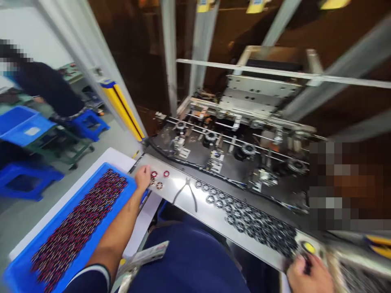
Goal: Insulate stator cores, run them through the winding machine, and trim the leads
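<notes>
My left hand [143, 177] is closed at the left end of a metal ledge [180, 194]; whatever its fingers may hold is hidden. Just right of it lie several small wound rings, such as a red one [166, 174] and a copper-coloured one [159, 185]. Pliers [187, 191] rest mid-ledge with their handles spread toward me. Black ring-shaped cores [250, 223] cover the ledge's right part in a dense group. At the right end of that group, my right hand [310, 274] is closed around a dark piece, apparently one of these cores, blurred.
A blue tray [122, 195] full of red-and-copper wound rings stands at my left. Behind the ledge is a machine bed [195, 162] with rods and round fixtures. A yellow-and-black post [124, 110] rises at left. Farther left, a person [58, 89] is near blue stools [91, 124].
</notes>
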The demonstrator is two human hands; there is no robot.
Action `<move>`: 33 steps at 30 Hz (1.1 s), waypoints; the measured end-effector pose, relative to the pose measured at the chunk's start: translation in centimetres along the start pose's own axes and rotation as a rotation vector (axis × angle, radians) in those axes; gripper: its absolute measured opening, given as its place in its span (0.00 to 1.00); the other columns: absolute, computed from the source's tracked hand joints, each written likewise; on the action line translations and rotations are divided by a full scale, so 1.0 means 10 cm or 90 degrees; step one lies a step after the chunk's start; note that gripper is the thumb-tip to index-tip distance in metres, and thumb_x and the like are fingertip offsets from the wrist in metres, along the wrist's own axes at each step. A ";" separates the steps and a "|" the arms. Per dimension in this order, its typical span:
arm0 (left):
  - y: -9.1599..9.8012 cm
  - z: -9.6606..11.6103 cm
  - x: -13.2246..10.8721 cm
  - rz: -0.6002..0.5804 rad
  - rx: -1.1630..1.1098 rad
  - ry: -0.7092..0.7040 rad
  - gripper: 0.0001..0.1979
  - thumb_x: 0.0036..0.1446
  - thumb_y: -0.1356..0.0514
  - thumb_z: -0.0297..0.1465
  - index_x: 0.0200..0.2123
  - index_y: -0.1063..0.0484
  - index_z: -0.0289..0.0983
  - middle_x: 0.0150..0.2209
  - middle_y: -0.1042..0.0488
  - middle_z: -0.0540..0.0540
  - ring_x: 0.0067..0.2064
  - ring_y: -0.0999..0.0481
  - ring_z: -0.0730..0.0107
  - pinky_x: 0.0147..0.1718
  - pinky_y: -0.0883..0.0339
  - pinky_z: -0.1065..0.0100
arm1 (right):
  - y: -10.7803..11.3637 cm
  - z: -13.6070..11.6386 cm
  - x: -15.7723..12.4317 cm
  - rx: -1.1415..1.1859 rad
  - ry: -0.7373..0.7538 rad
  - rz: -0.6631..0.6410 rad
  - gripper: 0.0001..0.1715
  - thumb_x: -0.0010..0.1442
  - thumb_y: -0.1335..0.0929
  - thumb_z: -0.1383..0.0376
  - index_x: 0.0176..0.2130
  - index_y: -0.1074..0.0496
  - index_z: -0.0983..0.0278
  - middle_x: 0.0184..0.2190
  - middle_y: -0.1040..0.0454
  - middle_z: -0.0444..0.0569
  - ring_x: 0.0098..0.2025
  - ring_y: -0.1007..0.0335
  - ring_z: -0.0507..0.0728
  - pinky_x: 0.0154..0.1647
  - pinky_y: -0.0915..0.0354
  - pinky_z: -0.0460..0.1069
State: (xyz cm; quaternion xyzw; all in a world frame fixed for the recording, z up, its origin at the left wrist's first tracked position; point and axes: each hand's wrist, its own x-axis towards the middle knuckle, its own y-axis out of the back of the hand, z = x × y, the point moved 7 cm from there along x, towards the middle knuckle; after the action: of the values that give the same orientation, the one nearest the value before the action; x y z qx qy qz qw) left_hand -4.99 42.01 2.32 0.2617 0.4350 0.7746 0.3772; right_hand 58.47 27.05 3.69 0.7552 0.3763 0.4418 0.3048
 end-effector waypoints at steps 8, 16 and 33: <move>0.03 0.12 0.07 0.009 0.024 -0.049 0.22 0.64 0.53 0.42 0.30 0.26 0.36 0.25 0.29 0.42 0.33 0.28 0.56 0.30 0.42 0.63 | -0.10 0.35 -0.13 -0.111 -0.065 0.078 0.22 0.67 0.34 0.52 0.51 0.29 0.66 0.50 0.26 0.54 0.51 0.28 0.60 0.52 0.32 0.61; 0.02 0.07 0.07 0.043 0.047 -0.069 0.22 0.63 0.53 0.43 0.29 0.25 0.37 0.25 0.27 0.41 0.30 0.29 0.57 0.27 0.44 0.64 | -0.05 0.26 -0.11 -0.076 -0.050 0.099 0.22 0.68 0.38 0.55 0.47 0.26 0.68 0.48 0.24 0.60 0.51 0.27 0.64 0.54 0.32 0.61; -0.02 0.04 0.09 0.030 0.068 -0.070 0.24 0.64 0.54 0.43 0.36 0.23 0.36 0.27 0.24 0.39 0.34 0.27 0.53 0.30 0.39 0.62 | -0.04 0.22 -0.13 -0.097 -0.025 0.059 0.26 0.57 0.37 0.62 0.53 0.31 0.70 0.52 0.27 0.64 0.53 0.30 0.67 0.55 0.33 0.61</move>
State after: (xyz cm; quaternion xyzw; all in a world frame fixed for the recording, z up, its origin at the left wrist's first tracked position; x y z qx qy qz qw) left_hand -5.14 43.02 2.43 0.3339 0.4482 0.7432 0.3679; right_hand 59.91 25.93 1.87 0.7547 0.3003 0.4679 0.3483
